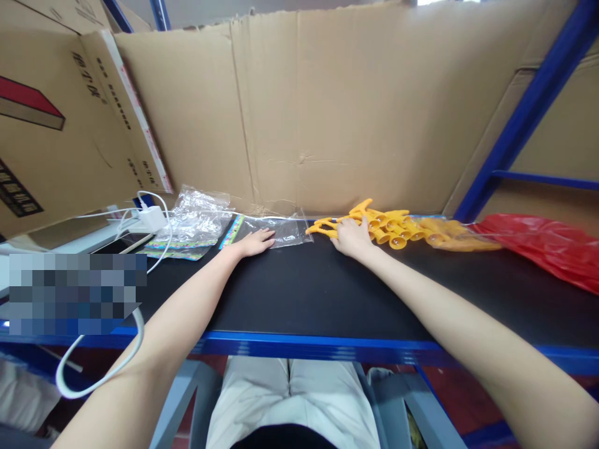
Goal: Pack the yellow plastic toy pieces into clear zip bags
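Observation:
My left hand (255,243) lies flat with its fingers stretched out on a clear plastic bag (292,232) that has a colourful printed strip at its left end. My right hand (352,237) is closed at the left end of a pile of yellow plastic pieces (397,227), some with round cup-like ends. From its fingers a yellow forked plastic piece (321,229) sticks out to the left, towards the bag; the hand covers the rest of it. More clear bags (199,215) with printed strips are stacked left of my left hand.
A yellow bundle in clear plastic (461,236) and a red plastic bag (538,243) lie at the right. A white charger (153,219) with looping cables and a phone (124,242) sit at the left. Cardboard (355,112) walls the back of the black tabletop (318,299); a blue rail (318,345) edges its front.

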Demonstrator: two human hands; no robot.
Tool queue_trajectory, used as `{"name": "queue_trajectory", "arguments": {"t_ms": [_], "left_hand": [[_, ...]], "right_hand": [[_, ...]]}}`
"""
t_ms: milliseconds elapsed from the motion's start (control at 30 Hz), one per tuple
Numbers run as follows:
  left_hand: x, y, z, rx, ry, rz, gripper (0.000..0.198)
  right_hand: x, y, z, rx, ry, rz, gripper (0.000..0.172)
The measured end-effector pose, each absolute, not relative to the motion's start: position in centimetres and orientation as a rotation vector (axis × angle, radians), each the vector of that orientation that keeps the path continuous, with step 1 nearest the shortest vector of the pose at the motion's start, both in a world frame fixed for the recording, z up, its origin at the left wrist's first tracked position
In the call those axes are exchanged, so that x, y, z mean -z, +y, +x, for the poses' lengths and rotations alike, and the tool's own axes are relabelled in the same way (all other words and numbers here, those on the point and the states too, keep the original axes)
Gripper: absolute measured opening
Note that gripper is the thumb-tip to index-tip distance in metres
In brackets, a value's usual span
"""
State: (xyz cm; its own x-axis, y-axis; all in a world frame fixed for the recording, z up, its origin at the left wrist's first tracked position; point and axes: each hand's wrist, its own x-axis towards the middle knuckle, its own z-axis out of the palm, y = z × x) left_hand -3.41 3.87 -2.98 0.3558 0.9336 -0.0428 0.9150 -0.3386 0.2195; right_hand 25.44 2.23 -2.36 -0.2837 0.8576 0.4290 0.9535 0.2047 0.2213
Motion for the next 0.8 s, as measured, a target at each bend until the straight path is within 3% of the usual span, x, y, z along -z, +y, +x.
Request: {"name": "queue_trajectory", "arguments": {"t_ms": [133, 333, 500, 667, 800], "left_hand": [[3.1, 3.9, -3.8, -0.168, 1.656, 2.397, 0.065], [3.5, 4.3, -4.0, -0.234, 1.609, 2.400, 0.066], [3.5, 4.3, -4.1, -0.281, 1.593, 2.373, 0.064], [3.4, 4.1, -4.2, -0.298, 1.579, 2.363, 0.064], [3.4, 4.2, -4.3, -0.309, 1.566, 2.353, 0.064]], "right_hand": [[1.8, 2.5, 26.0, 0.578, -2.227, -1.700, 0.030], [0.1, 3.1, 26.9, 0.172, -1.926, -1.656, 0.031], [-1.0, 2.6, 27.6, -0.148, -2.115, -1.481, 0.031], [-0.9, 2.5, 27.8, -0.151, -2.330, -1.456, 0.036], [-0.8, 2.3, 27.6, -0.120, -2.411, -1.427, 0.028]]}}
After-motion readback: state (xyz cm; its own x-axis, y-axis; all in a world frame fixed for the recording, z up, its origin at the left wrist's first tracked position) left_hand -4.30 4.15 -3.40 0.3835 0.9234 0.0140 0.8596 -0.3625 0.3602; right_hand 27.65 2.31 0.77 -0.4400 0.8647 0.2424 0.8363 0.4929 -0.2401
